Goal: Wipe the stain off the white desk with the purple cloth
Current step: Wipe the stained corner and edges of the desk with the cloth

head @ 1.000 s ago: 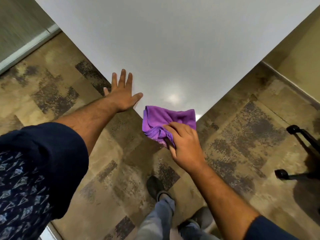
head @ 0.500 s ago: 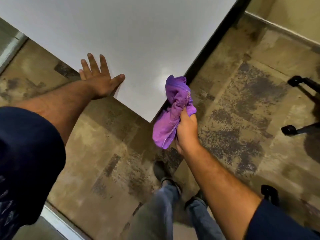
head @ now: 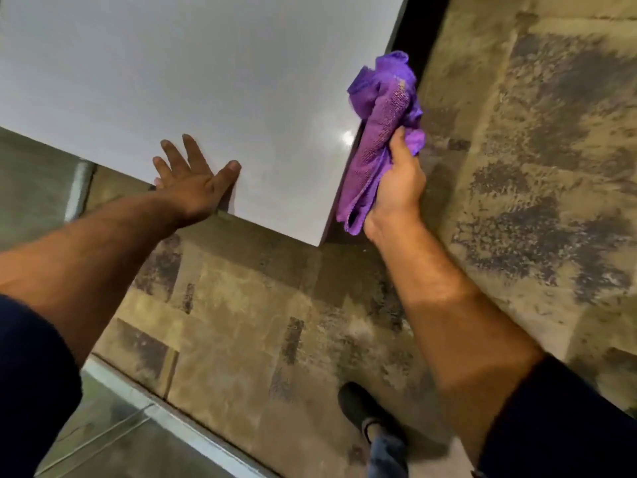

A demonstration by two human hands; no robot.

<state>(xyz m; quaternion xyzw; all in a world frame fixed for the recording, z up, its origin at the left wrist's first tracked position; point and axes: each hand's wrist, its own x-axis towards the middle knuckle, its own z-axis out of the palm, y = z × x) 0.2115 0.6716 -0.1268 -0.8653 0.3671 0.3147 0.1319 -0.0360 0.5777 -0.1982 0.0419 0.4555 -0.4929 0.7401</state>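
Left hand (head: pixel 193 188) lies spread on the white desk (head: pixel 206 81); right hand (head: pixel 396 188) grips the bunched purple cloth (head: pixel 382 112).

Your arms, sleeves and one foot

You wear a dark blue top with short sleeves: the left sleeve (head: pixel 31 384) ends above your elbow, and so does the right sleeve (head: pixel 565 422). Both forearms are bare and a bit hairy. Your left hand (head: pixel 188 182) and right hand (head: pixel 396 188) have no gloves, rings or watch. Low down you can see one dark shoe (head: pixel 362 408) and a bit of blue jeans (head: pixel 387 457).
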